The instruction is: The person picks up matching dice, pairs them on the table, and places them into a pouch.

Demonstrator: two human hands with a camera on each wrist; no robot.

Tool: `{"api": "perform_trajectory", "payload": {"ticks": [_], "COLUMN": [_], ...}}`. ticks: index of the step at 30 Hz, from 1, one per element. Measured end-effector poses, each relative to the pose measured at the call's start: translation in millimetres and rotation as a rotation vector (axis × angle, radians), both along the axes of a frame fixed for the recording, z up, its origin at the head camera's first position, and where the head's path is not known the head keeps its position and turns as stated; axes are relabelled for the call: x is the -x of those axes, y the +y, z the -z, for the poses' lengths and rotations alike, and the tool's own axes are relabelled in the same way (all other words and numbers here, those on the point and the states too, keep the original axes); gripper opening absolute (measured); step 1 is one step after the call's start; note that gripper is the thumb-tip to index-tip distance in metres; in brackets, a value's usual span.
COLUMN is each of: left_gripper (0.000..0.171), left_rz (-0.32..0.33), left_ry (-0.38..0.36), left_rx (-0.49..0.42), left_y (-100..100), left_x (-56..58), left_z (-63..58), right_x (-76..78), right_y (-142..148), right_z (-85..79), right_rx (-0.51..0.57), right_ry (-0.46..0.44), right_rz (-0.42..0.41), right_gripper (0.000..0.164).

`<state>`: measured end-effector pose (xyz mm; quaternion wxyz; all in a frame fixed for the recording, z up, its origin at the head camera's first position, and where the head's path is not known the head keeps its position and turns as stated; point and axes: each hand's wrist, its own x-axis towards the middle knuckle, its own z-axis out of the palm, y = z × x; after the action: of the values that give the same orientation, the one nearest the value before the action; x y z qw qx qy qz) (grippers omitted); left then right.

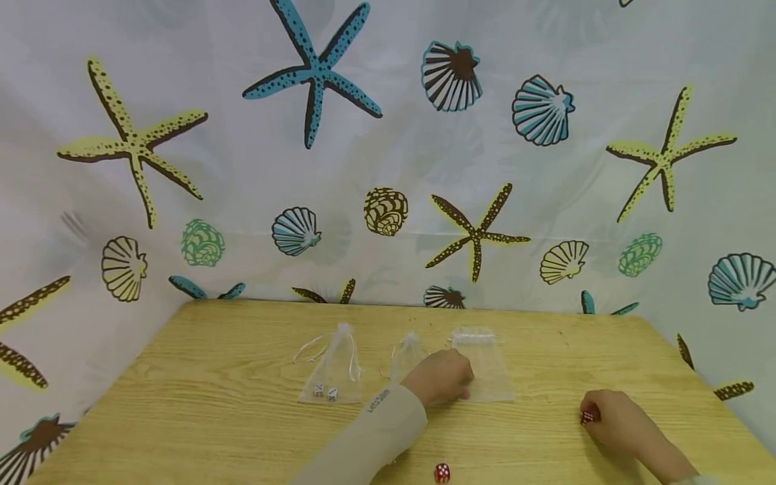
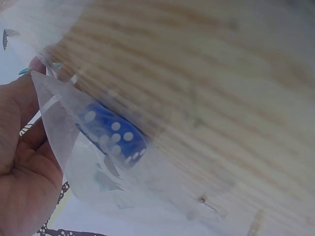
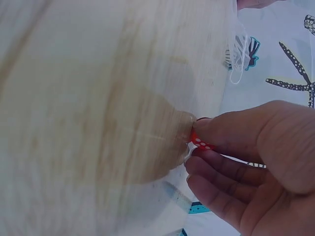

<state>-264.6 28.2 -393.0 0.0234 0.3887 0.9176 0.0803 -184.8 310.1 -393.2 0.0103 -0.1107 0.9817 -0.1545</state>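
Observation:
My right hand [image 1: 621, 424] pinches a red die [image 3: 202, 142] between thumb and fingertips, low over the table's right side. Another red die [image 1: 442, 473] lies at the near edge of the head view. My left hand [image 1: 439, 376] reaches to the left edge of a flat sheer white pouch [image 1: 488, 377], beside a middle drawstring pouch [image 1: 405, 357] that my hand and sleeve partly cover. Through sheer fabric in the left wrist view, blue dice [image 2: 115, 130] show next to that hand; whether its fingertips grip the cloth is hidden.
Farther left lies a third sheer pouch [image 1: 339, 357] with two white dice [image 1: 332, 395] inside and loose drawstrings. The wooden table [image 1: 212, 377] ends at a white cloth backdrop [image 1: 376, 155] printed with starfish and shells, which also runs along both sides.

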Motion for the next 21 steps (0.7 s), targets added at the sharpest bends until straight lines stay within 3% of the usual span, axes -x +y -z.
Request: {"api": "perform_trajectory", "payload": {"ticks": [8, 21], "left_gripper": [0.041, 0.042], "left_rz": [0.008, 0.001], "left_ry": [-0.002, 0.015], "left_rx": [0.004, 0.010], "left_y": [0.9, 0.0], "left_x": [0.9, 0.0], "left_z": [1.1, 1.0], "right_x": [-2.6, -5.5], "right_y": [-6.0, -58.0], "right_z": [-0.8, -14.7], "right_rx": [0.012, 0.088], "right_ry": [0.010, 0.017], "right_rz": [0.007, -0.173], "right_gripper": [0.013, 0.016]}}
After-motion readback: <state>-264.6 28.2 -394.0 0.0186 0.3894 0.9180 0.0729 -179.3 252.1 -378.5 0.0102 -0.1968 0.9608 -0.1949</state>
